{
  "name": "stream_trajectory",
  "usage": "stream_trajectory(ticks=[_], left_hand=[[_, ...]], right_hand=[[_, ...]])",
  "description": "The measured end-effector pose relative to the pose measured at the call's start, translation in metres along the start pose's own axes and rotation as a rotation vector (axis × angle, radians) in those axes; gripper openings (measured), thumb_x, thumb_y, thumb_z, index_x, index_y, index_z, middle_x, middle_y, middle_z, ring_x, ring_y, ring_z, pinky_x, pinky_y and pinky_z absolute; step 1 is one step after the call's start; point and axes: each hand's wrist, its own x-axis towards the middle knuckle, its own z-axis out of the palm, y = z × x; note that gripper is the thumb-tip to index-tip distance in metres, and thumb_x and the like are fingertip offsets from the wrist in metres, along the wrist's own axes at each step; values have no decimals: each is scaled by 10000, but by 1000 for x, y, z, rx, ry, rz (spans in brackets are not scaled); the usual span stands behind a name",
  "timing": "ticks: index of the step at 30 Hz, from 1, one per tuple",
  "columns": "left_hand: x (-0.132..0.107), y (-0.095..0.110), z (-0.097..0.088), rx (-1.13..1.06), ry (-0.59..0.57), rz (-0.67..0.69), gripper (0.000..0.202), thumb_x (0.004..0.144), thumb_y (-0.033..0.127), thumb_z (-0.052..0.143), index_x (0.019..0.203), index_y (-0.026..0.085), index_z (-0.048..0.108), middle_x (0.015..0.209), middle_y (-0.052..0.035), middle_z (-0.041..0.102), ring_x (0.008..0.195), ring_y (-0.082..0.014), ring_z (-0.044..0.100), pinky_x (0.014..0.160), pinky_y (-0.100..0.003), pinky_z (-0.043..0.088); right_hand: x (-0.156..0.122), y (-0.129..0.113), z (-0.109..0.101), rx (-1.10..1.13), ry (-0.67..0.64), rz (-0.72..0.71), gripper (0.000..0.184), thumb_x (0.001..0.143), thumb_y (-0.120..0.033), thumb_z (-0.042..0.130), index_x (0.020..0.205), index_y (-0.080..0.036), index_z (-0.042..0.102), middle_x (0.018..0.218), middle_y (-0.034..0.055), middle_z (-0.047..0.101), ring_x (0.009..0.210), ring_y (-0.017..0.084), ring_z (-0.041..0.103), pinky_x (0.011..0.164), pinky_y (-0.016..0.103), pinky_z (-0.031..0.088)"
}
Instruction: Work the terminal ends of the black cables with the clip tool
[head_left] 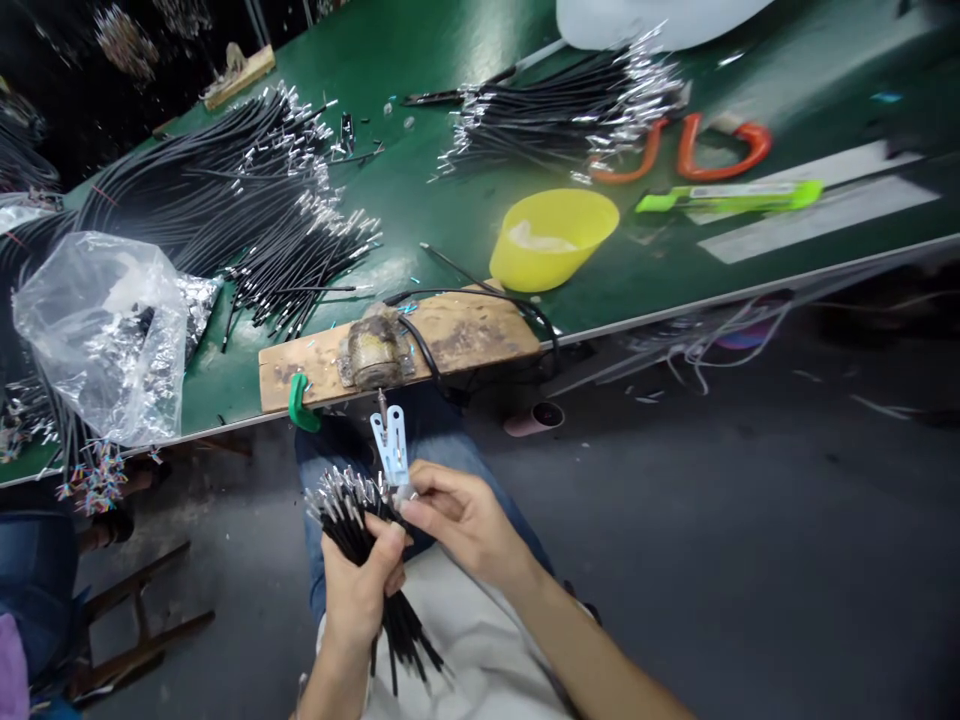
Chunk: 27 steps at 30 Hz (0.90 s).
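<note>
Fingers [391, 537] round cable bundle [343, 508] — wooden block [469, 335] beyond

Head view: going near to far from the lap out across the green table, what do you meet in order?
black cable bundle → blue clip → wooden board → yellow bowl → far cable pile

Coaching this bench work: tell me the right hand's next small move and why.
Likely raise the cable tip pinched by the right hand to the pale blue clip just above: the left hand grips the cable bundle, tips up, and the clip hangs right by the fingers.
</note>
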Motion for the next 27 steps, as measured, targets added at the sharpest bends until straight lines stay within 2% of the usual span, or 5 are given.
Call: stream_trajectory(ticks=[4,8,12,20,27], left_hand=[[-13,2,2,-58,-27,68,445,531,575,711,408,223,467,312,33,393,251,-84,335,254,-247,296],[-24,13,6,-87,-86,74,468,559,640,655,447,217,492,300,39,374,234,-86,323,236,-252,284],[-29,30,7,-134,34,82,475,598,662,613,504,206,519,300,76,292,226,-53,235,221,-233,216],[-38,59,2,-86,15,115,349,643,508,672,533,205,539,423,24,445,355,-101,397,342,-248,362],[-31,47,-2,-29,40,164,413,606,560,671,468,191,547,336,30,408,266,-80,348,252,-227,308]], right_hand=[[-4,0,13,-85,144,-44,272,791,-369,574,606,-184,501,580,-14,469,539,125,451,495,244,379],[-8,4,18,-517,362,-481,160,799,-102,500,674,-196,535,632,14,522,600,150,488,570,281,410],[-8,7,11,-737,261,-759,226,757,-21,487,823,-216,581,693,43,593,619,171,520,591,313,438],[-3,3,2,-411,195,-368,165,805,-336,551,763,-186,604,657,34,560,567,152,489,508,273,407],[1,3,3,-359,98,-288,205,828,-232,526,637,-186,584,617,30,575,589,155,529,554,277,429]])
